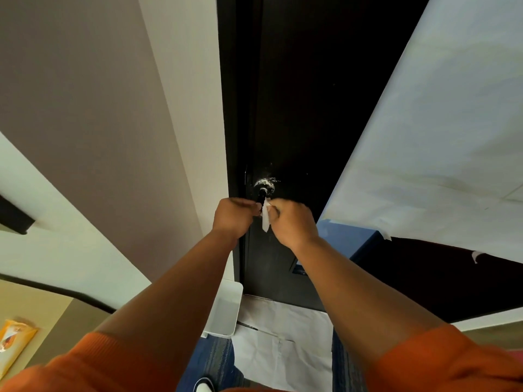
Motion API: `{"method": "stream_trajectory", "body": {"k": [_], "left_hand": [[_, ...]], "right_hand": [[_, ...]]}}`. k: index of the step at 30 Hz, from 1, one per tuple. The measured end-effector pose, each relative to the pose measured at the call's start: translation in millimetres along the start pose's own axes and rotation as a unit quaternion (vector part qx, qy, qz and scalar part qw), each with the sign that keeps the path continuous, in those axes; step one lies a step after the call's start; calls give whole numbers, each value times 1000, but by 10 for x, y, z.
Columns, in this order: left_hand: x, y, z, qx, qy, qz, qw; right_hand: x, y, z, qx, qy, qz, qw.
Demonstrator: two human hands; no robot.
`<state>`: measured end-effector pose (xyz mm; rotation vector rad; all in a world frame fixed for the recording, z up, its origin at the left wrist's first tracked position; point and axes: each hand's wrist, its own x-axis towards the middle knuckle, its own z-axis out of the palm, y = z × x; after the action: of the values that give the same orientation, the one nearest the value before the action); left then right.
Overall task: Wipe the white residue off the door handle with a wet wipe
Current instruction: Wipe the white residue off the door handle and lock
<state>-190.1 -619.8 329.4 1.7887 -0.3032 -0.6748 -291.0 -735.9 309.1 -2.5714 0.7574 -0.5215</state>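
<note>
A dark door handle (262,193) juts from the black door (297,108), with white residue speckled on its round base plate (265,183). My left hand (233,216) grips the handle's near end from the left. My right hand (293,220) pinches a white wet wipe (265,219) against the right side of the handle; the wipe's tail hangs down between my hands. The handle's tip is hidden behind my fingers.
A white wall (181,108) borders the door on the left. A large white paper sheet (438,123) hangs at the right. A white bin (223,309) and white paper (283,343) lie on the blue floor by the door. An orange packet (12,343) sits at the far left.
</note>
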Motion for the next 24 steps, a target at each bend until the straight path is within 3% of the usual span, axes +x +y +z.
{"method": "stream_trajectory", "body": {"k": [4,7,14,20,24], "left_hand": [[-66,-2,45,-8,16,0,1000],[-112,17,34,-29,22,-13,999],[-120,48,134,-114,61,-36,991],[-109,211,233,-112,26,-17,993],[-125,179,191,-101,36,-14,994]], "right_hand": [[210,-184,-103,-90,-150,51,983],[289,-209,-92,-78,-188,91,975],[53,-12,47,52,-6,24,998],[-24,71,7,82,-13,-12,996],[14,1,-64,28,-25,5,999]]}}
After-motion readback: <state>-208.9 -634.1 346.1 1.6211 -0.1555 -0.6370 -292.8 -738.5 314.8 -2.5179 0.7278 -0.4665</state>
